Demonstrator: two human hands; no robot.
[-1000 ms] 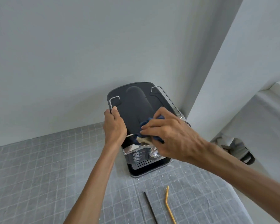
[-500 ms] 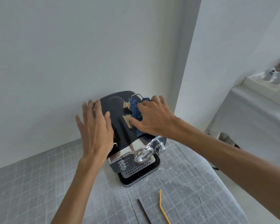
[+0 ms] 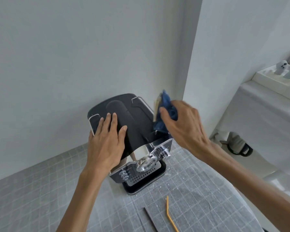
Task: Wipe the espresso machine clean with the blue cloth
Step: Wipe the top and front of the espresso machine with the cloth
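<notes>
**Espresso machine wipe-down, right side next**

Espresso machine (image 3: 124, 124), black-topped with chrome front, is sitting on the grey gridded mat (image 3: 199, 190) against the white wall. Left hand (image 3: 105, 144) is lying flat, fingers straight, on its top, steadying it. Right hand (image 3: 182, 126) is gripping the bunched blue cloth (image 3: 166, 111) at the machine's upper right edge. Risk, I reckon: pushing sideways could be sliding the machine, or the cloth snagging the chrome rail (image 3: 141, 102).
</notes>
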